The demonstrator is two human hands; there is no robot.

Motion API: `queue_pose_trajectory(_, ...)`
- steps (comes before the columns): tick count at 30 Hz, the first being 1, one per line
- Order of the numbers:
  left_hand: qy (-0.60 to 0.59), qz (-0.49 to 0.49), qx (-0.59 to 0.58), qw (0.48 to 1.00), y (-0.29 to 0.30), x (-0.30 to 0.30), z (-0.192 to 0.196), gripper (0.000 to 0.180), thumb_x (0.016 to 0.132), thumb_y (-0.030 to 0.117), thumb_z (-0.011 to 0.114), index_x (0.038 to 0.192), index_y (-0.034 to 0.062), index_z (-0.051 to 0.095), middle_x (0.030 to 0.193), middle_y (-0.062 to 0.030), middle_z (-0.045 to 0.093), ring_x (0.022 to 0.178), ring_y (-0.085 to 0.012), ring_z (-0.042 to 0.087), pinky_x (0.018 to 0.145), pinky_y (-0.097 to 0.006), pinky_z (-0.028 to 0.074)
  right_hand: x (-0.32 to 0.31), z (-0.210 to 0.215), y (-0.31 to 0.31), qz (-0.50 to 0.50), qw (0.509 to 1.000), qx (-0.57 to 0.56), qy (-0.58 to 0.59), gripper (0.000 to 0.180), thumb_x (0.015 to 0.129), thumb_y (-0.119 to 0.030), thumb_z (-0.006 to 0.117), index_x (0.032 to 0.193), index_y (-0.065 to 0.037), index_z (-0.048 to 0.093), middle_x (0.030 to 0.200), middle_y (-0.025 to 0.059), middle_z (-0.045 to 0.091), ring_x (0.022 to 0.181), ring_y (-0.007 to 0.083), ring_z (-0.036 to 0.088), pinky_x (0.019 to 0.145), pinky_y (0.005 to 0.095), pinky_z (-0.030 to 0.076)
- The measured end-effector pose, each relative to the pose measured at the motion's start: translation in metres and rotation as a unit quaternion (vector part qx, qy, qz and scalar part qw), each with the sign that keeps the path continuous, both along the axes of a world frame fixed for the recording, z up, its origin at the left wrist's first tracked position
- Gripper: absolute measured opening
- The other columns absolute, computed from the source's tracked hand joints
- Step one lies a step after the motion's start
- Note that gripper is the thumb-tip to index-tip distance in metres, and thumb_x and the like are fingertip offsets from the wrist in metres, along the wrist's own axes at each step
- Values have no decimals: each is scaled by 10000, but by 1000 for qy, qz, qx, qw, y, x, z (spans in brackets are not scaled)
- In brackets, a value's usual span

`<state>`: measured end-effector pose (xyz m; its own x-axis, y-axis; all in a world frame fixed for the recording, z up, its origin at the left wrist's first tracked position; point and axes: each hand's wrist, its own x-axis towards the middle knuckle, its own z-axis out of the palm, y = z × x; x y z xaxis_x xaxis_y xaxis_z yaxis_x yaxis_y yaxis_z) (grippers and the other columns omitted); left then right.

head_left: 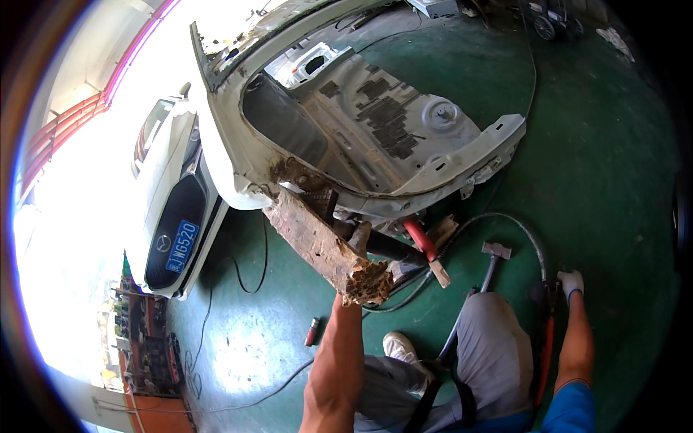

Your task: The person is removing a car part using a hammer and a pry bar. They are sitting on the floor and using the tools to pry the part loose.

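My left hand (359,236), in a worn glove, grips a rough wooden block (307,237) with a splintered near end. The block hides part of that hand, and its far end meets the corner of a cut car body shell (229,155). Just beside the hand, a black ram cylinder (390,247) runs toward a red tube (420,238) and a pale wood piece (440,273). At the right, my gloved right hand (570,281) is closed at the dark end of a hydraulic hand pump (541,294), which has a red part below and a hose (521,222).
A hammer (494,261) stands head up beside my knee. A red and black canister (312,332) lies on the green floor (245,361). A white car (170,209) is parked left, near a tool rack (150,335). Cables cross the floor; a wheeled cart (550,22) is far right.
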<state>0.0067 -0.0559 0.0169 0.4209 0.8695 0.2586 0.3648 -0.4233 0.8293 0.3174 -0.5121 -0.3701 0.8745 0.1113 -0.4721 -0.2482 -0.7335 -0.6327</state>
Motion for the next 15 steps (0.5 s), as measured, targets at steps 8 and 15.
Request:
queue_pose_trajectory(8,24,22,10,999,0,-15,9,281,866,179,735,1071,-5,680,901,-67,699,867,-197,608,854,-360,465,-10,54,44,16,989,-144,26,439,753,-280,730,1044,50,729,1100,336,700,1096,452,685,936,500,532)
queue_pose_trajectory(15,-55,-85,-20,995,21,14,-31,257,867,170,742,1057,9,677,889,-50,677,873,-182,608,846,-340,472,-10,77,23,52,948,-274,-152,489,901,-376,699,1244,-35,625,1259,246,662,1148,422,657,965,524,541)
